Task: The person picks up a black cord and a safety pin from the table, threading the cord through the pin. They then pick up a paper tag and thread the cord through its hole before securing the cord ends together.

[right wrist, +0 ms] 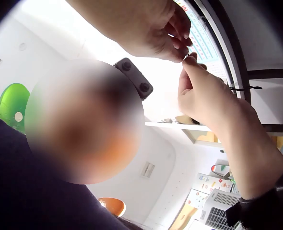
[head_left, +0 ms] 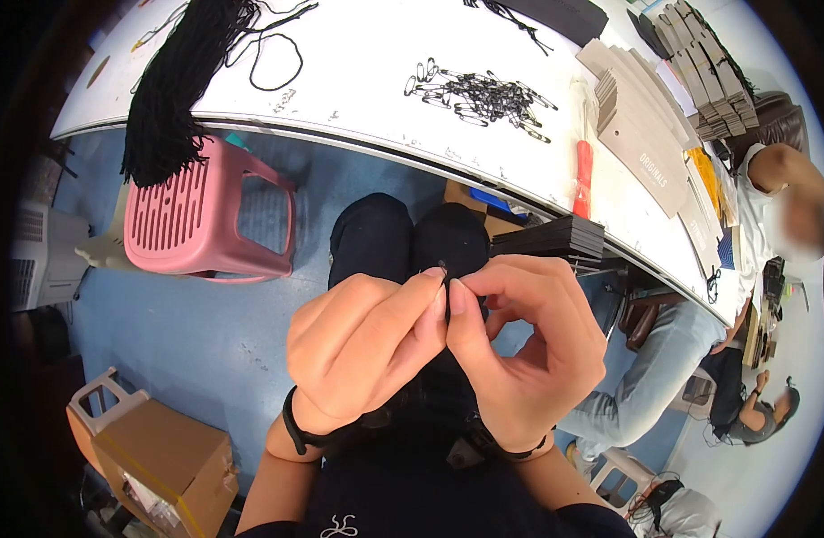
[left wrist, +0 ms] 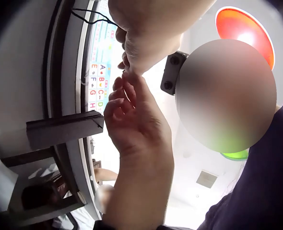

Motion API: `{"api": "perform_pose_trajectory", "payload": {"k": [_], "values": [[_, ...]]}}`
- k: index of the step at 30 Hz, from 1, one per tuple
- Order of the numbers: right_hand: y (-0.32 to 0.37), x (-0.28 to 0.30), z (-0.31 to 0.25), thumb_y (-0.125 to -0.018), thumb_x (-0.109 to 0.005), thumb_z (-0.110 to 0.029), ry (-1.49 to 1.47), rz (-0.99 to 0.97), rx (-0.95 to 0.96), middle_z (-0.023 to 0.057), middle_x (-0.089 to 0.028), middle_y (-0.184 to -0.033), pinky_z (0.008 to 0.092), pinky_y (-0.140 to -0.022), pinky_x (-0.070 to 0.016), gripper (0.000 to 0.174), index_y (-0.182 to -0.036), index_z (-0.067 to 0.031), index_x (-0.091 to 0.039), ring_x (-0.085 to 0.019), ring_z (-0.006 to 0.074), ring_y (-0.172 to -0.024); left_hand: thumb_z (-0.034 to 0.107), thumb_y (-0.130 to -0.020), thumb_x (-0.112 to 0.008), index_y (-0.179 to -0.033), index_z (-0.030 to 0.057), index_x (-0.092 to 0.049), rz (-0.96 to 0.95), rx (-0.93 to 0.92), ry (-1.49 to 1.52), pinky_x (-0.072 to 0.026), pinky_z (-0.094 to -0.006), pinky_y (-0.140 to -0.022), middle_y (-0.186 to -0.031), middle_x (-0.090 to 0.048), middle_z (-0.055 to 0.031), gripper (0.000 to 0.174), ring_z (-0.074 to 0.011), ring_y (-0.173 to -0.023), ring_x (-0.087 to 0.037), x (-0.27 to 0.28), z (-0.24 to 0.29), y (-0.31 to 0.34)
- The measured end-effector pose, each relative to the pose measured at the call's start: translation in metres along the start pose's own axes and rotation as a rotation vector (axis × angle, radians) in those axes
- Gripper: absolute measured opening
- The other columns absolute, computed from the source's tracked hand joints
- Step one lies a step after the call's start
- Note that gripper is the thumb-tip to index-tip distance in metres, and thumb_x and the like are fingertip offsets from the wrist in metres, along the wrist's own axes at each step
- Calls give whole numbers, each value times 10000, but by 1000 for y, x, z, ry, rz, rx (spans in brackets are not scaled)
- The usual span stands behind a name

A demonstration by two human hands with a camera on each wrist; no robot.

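Observation:
My left hand (head_left: 362, 341) and right hand (head_left: 537, 345) meet in front of my lap, fingertips touching or nearly so. Between them they pinch a thin black cord (head_left: 444, 269), of which only a small dark bit shows in the head view. Past my left hand, a slack length of the cord (left wrist: 94, 18) sticks out in the left wrist view. The fingertips cover the rest, and I cannot tell whether a pin is held with it. On the white table (head_left: 358, 90) ahead lies a pile of black safety pins (head_left: 483, 97).
A thick bundle of black cords (head_left: 174, 90) hangs over the table edge above a pink stool (head_left: 174, 215). Grey printed cards (head_left: 640, 143) and a red-handled tool (head_left: 582, 175) lie at right. A cardboard box (head_left: 161, 457) stands lower left. Another person (head_left: 645, 377) sits at right.

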State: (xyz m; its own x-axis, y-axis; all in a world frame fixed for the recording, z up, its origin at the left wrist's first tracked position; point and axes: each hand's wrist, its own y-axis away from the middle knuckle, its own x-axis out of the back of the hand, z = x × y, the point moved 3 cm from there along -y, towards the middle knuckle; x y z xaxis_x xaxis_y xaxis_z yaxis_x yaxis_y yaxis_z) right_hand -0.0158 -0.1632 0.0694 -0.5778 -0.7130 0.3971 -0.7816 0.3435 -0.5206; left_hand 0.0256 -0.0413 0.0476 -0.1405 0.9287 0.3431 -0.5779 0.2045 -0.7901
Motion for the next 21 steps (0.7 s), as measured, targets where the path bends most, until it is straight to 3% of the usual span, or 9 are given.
{"api": "perform_pose_trajectory", "payload": {"k": [7, 13, 15, 18, 21], "values": [[1, 0, 0, -647, -733, 39, -28, -27, 18, 31, -618, -778, 214, -415, -373, 200, -800, -46, -636, -503, 123, -590, -68, -643, -710, -854, -23, -658, 3, 106, 132, -359, -230, -394, -604, -564, -65, 222, -145, -448, -499, 2, -3, 1], [2, 3, 0, -645, -734, 54, -160, -111, -16, 41, -619, -783, 209, -437, -394, 212, -809, -37, -635, -522, 120, -612, -42, -713, -686, -843, -19, -663, -58, 324, 364, -267, -195, -395, -621, -588, -62, 135, -65, -437, -407, 5, -10, 4], [1, 6, 1, -646, -734, 60, -176, -157, -29, 50, -618, -793, 206, -451, -412, 222, -822, -33, -636, -539, 115, -631, -22, -737, -675, -797, -25, -654, 21, 451, 555, -242, -187, -405, -620, -586, -43, 64, -45, -466, -389, 4, -13, 7], [-4, 12, 3, -647, -747, 60, -335, -148, -79, 70, -614, -841, 205, -512, -479, 316, -938, -18, -652, -573, 113, -682, -18, -746, -664, -757, -31, -644, 18, 583, 748, -251, -188, -419, -624, -578, -35, 26, -47, -494, -406, 2, -15, 8], [-11, 11, 4, -662, -744, 55, -360, -278, -176, 83, -605, -897, 219, -626, -552, 466, -1108, -5, -623, -601, 122, -732, -22, -749, -655, -748, -34, -643, -31, 692, 898, -257, -187, -432, -636, -578, -37, 17, -48, -514, -416, 2, -14, 9]]}}
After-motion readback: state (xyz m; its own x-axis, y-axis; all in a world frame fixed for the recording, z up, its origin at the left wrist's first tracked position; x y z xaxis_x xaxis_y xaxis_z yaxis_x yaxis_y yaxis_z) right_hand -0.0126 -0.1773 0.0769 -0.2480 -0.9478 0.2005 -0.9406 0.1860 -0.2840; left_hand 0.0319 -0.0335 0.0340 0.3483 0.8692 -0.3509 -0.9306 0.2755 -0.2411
